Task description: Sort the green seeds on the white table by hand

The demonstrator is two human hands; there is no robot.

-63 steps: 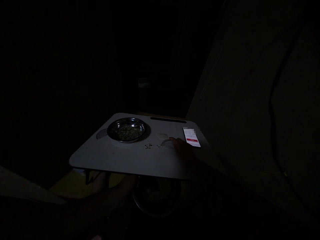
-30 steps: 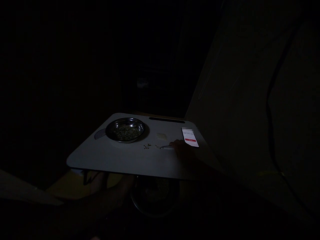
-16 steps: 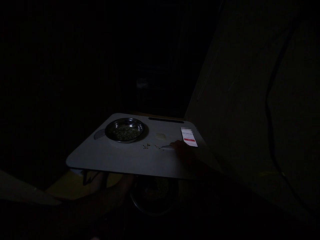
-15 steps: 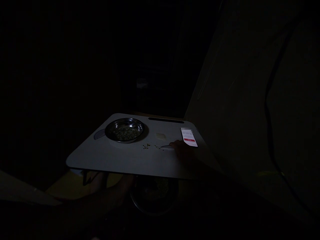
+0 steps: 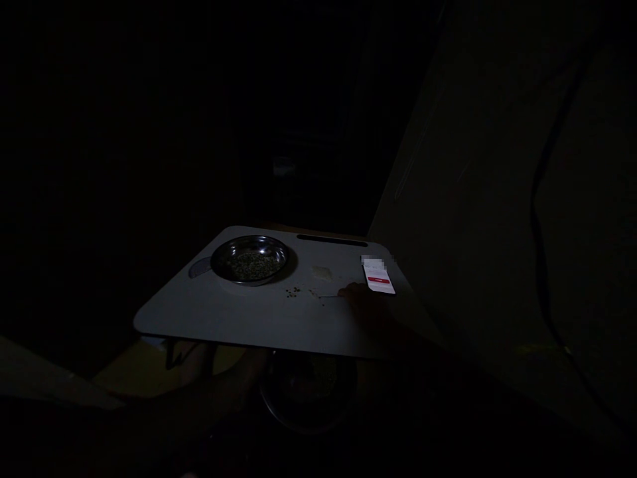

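Note:
In the dim light, my right hand (image 5: 361,297) rests over the right part of a white table (image 5: 213,315). Its fingers are closed on a thin, pale, blade-like tool (image 5: 331,295) pointing left, whose exact kind I cannot make out. Small seeds or grains (image 5: 293,292) lie scattered to the left of the tip. Behind them is a pale, flat, squarish piece (image 5: 322,272). My left hand (image 5: 255,364) is below the table's front edge, beside a large bowl (image 5: 283,418) underneath; its fingers are lost in shadow.
A steel bowl (image 5: 256,269) holding grains stands on the table's left side. A lit phone (image 5: 379,279) lies at the right, near my right hand. A dark slot (image 5: 332,240) runs along the back edge. A wall with a hanging cable (image 5: 537,232) rises at right.
The tool's tip has shifted slightly, and the blade looks thinner now. A few grains near it have moved. My left arm stays in nearly the same place.

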